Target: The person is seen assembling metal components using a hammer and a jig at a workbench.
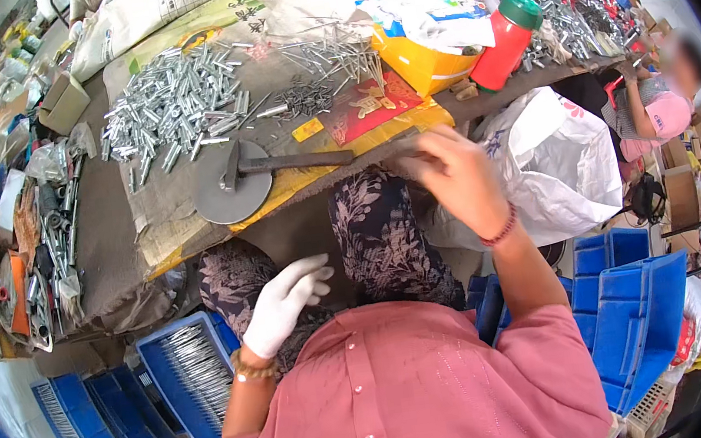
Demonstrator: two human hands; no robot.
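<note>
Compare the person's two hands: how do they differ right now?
The left hand wears a white glove; the right hand is bare. The left hand hangs low over the lap, the right hand is up at the table edge. Both hold nothing visible, and both wrists carry bead bracelets.

Brown cardboard box [63,103] left, printed sack [159,10] behind.
</note>
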